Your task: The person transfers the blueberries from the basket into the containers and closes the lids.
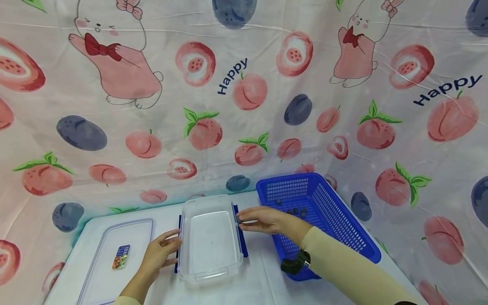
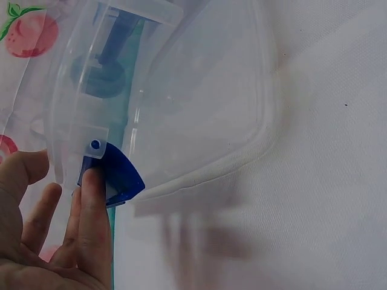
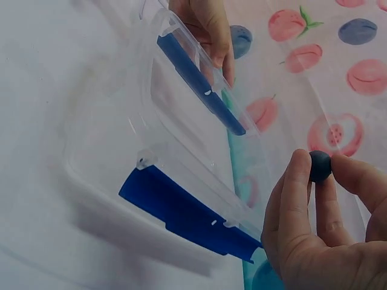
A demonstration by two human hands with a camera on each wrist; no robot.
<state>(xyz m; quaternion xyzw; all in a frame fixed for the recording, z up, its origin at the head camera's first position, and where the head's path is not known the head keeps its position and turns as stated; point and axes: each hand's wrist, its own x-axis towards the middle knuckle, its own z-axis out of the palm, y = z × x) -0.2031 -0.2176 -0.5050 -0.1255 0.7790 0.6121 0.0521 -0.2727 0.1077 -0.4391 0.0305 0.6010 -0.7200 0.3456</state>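
A clear plastic storage box [image 1: 211, 237] stands on the table, its blue side clips [image 3: 181, 211] hanging down along both long sides. My left hand [image 1: 162, 250] is at the box's left side, fairly straight fingers touching the blue clip [image 2: 118, 175] and rim. At the opposite side, my right hand [image 1: 261, 219] pinches a small dark blueberry [image 3: 320, 166] between thumb and fingertips, close by the right rim. In the right wrist view the berry is held up above the near clip. Several more dark berries [image 1: 296, 211] lie in the blue basket [image 1: 339, 216].
Left of the box a clear lid [image 1: 103, 262] lies flat, with a colourful label [image 1: 121, 257] on it. The blue perforated basket stands at the right, under my right forearm. A fruit-patterned cloth [image 1: 228, 106] hangs behind the white table [image 1: 259, 279].
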